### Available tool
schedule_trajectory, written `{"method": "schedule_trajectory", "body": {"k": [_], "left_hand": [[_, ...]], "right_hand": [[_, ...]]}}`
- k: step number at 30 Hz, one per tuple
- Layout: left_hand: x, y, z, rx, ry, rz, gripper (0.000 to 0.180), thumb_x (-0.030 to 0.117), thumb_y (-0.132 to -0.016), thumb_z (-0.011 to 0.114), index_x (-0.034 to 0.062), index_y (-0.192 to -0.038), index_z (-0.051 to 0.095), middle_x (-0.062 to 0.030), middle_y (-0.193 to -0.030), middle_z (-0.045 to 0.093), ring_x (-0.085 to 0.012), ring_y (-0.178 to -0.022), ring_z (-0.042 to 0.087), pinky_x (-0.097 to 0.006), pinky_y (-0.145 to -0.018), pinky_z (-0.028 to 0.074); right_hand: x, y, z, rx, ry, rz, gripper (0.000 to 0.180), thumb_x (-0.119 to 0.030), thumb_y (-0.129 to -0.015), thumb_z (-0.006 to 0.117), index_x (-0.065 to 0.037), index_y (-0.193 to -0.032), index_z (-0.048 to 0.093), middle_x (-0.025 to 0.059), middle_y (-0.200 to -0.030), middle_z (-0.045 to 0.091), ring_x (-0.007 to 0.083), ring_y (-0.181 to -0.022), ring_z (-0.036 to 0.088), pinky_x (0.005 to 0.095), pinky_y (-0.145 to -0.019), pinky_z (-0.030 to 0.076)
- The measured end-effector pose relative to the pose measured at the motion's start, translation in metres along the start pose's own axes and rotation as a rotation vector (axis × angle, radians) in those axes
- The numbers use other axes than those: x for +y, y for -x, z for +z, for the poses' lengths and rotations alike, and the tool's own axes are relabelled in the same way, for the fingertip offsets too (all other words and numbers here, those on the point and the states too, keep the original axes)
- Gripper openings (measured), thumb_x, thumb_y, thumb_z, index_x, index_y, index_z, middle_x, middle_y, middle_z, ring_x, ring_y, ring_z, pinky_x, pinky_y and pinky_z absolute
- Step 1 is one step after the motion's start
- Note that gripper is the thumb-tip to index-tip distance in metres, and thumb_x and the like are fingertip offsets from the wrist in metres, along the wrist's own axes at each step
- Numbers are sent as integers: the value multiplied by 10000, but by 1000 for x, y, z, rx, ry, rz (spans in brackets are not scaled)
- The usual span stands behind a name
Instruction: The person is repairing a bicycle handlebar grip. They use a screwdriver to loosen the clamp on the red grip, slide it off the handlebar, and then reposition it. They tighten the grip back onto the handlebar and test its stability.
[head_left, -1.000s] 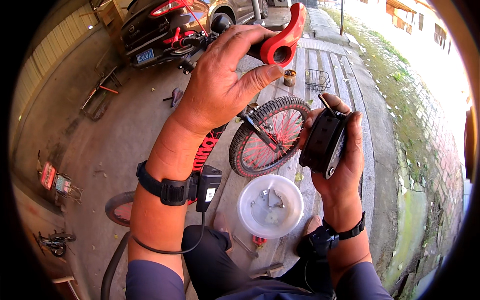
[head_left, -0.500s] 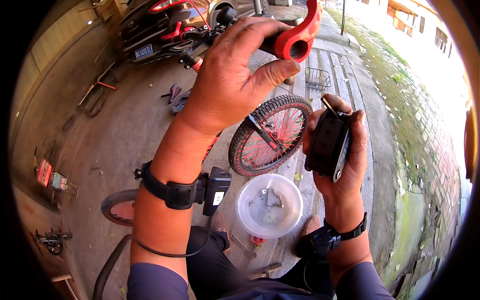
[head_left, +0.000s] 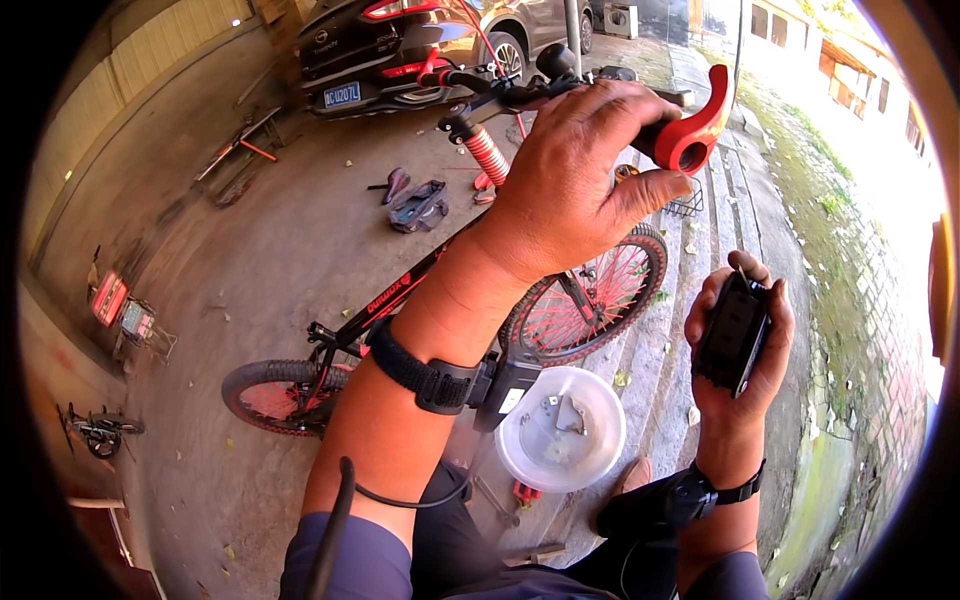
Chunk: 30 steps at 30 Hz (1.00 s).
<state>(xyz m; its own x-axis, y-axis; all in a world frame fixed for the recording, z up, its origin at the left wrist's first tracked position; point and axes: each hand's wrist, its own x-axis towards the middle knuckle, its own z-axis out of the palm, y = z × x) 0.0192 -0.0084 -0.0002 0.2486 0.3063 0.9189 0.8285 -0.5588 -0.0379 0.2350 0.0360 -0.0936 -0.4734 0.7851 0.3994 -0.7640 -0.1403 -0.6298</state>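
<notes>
My left hand [head_left: 575, 185] is closed round the black handlebar grip [head_left: 648, 138] of a black and red bicycle [head_left: 395, 292], the thumb lying along its underside. A curved red bar end [head_left: 705, 125] sticks up from the grip's outer end, just past my fingers. To the right and lower, my right hand [head_left: 765, 365] holds a blocky black folding multi-tool [head_left: 735, 332] upright, apart from the bicycle. A short metal piece shows at the tool's top, by my fingertips. The front wheel [head_left: 590, 300] with red spokes stands below my left hand; my forearm hides part of the frame.
A clear plastic tub [head_left: 560, 470] with small metal parts sits on the ground before me. Near it lie red-handled pliers [head_left: 526, 494] and a wrench [head_left: 495, 500]. A bicycle saddle [head_left: 397, 183] and a bag [head_left: 420, 207] lie farther off. A dark car [head_left: 400, 50] is parked behind.
My view has shifted left, so the scene sits farther right and more of the bicycle frame shows. My right hand, still holding the multi-tool, is lower; my left hand keeps its grip.
</notes>
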Motion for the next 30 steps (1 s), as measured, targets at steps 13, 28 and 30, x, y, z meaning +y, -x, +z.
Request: {"method": "schedule_trajectory", "body": {"k": [13, 28, 30], "left_hand": [[4, -1, -6, -96, -67, -43, 523, 345, -878, 765, 9, -1244, 601, -166, -1231, 633, -328, -1179, 604, -393, -1013, 462], [14, -6, -7, -146, -105, -144, 587, 461, -856, 741, 44, -1243, 597, -154, -1222, 638, -373, -1198, 598, -447, -1006, 474], [14, -6, -7, -143, -106, -147, 588, 458, -852, 746, 42, -1242, 599, -150, -1221, 641, -368, -1201, 599, -445, -1011, 474]], "right_hand": [[43, 19, -87, 164, 65, 334, 404, -430, -1008, 494, -67, -1153, 592, 110, -859, 641, 228, -629, 638, 314, -541, 516], [91, 43, -174, 417, 18, 703, 378, -387, -1019, 497, -35, -1103, 607, 131, -782, 667, 262, -617, 639, 376, -568, 537], [94, 45, -180, 410, 37, 685, 373, -381, -1022, 491, -37, -1105, 610, 127, -781, 665, 257, -622, 639, 373, -573, 539]]}}
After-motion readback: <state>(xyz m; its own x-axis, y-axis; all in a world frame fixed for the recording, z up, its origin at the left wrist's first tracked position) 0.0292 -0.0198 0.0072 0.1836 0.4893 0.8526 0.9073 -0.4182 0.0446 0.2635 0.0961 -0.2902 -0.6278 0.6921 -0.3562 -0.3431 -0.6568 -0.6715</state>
